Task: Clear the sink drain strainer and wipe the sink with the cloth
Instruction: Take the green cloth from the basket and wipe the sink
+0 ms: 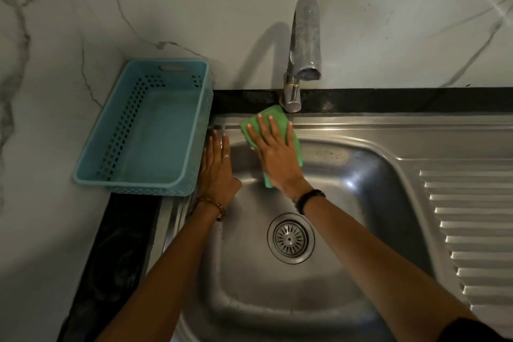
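- Head view, looking down into a steel sink [347, 203]; wiping step looks to be in hand.
- Right hand [273, 151] lies flat on the green cloth [277, 116], fingers [262, 130] straight and spread, pressing it down rather than gripping it.
- Cloth sits at the basin's far-left corner, draped from the rear rim over the back wall, just beside the tap [302, 44] base.
- Left hand [216, 169] rests flat on the sink's left rim near that same corner, fingers straight and together, nothing in its grasp; reads as a brace.
- Drain strainer [290, 238] seated in the basin floor, well apart from the cloth. No debris visible on it, so clearing seems done, though that is a judgement.
- Next move, by my reckoning: drag the cloth along the back wall toward the right, then down the sides to the floor, keeping the palm flat so the cloth does not bunch.
- Blue basket [144, 130] stands on the surface at the sink's left edge, touching or nearly touching the left hand; cannot tell which.
- Hard to make out: dim light; dark specks on the basin's back wall could be grime or reflection. Strainer slots too small to check. Near basin wall and right drainboard are cut off by the frame; cloth's underside hidden.
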`<state>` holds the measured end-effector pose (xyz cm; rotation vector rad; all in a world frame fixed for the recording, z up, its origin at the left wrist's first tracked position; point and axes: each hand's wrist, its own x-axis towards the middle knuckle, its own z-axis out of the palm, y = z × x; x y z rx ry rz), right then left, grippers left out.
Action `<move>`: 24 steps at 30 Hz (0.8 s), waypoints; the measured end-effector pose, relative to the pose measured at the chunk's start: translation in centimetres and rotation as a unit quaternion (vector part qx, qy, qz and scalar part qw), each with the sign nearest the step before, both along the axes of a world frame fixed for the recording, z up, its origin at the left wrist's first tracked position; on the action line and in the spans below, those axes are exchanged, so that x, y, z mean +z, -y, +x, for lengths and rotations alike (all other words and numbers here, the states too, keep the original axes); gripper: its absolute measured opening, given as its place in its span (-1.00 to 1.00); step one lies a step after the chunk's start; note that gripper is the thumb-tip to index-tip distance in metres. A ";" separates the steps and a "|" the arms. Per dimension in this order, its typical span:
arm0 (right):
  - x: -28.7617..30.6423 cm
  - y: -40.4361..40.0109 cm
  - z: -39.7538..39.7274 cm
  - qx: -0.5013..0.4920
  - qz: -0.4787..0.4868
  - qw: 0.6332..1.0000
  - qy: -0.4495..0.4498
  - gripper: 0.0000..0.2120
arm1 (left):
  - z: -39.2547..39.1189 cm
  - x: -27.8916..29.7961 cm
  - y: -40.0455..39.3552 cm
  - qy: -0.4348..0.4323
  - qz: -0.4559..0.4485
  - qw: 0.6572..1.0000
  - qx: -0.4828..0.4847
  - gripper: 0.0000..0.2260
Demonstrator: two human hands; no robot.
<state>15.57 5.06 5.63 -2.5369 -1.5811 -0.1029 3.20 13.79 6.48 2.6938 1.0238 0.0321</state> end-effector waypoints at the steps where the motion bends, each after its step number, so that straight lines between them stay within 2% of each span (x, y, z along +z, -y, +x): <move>1: 0.2 -0.3 0.0 0.009 -0.010 1.000 0.004 -0.37 | 0.0 0.2 -0.1 -0.005 -0.007 1.000 0.000 -0.11; 6: 1.5 4.2 2.8 0.011 -0.063 0.997 0.054 -0.32 | 0.2 0.6 0.0 -0.029 -0.004 1.000 0.005 -0.13; 10: 2.6 11.0 6.7 -0.101 -0.099 0.990 0.017 -0.29 | 0.5 0.8 0.4 -0.037 0.000 0.999 0.017 -0.14; 13: 3.3 15.0 8.6 -0.182 -0.110 0.977 -0.004 -0.36 | 0.5 0.8 0.6 -0.043 0.020 0.999 0.027 -0.17; 18: 3.6 14.2 7.7 -0.283 -0.070 0.954 -0.068 -0.45 | 1.2 1.2 2.5 -0.076 0.123 0.989 -0.041 -0.23; 20: 3.2 12.3 6.5 -0.277 -0.062 0.956 -0.075 -0.46 | 3.0 1.0 4.8 -0.069 0.158 0.979 -0.107 -0.25; 24: 2.4 11.9 6.5 -0.189 -0.069 0.978 -0.048 -0.42 | 8.1 0.4 10.1 -0.039 0.120 0.979 -0.163 -0.27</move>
